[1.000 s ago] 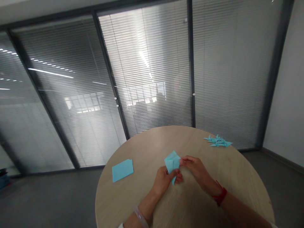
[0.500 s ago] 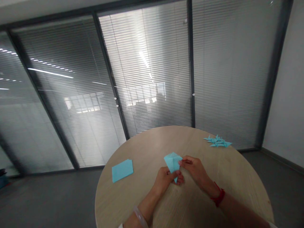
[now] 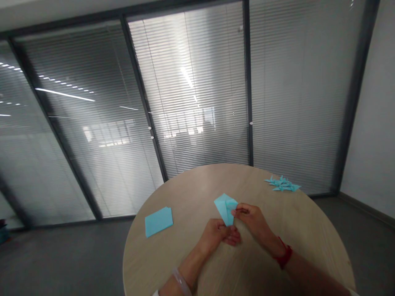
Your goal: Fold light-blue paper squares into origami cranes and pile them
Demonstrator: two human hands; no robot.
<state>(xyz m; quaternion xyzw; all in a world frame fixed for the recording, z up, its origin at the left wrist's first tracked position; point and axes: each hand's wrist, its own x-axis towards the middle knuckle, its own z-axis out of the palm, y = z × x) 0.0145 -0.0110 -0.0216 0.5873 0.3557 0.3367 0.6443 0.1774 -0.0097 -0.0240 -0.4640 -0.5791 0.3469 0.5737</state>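
A light-blue sheet of folded origami paper is held above the table, its broad end pointing away from me and its narrow tip toward me. My left hand grips the narrow lower end, and the fingers cover that tip. At the paper's right corner, my right hand pinches the edge between thumb and fingers. Creases and a raised flap show on the paper's right half.
The round wooden table bears a stack of blue paper on the left. Several folded blue paper cranes lie in a pile at the far right. Behind the table stands a glass partition with blinds.
The folded paper has turned slightly, and its top has risen a little. A flap on its right side stands out more. My left fingers have shifted down over the narrow tip.
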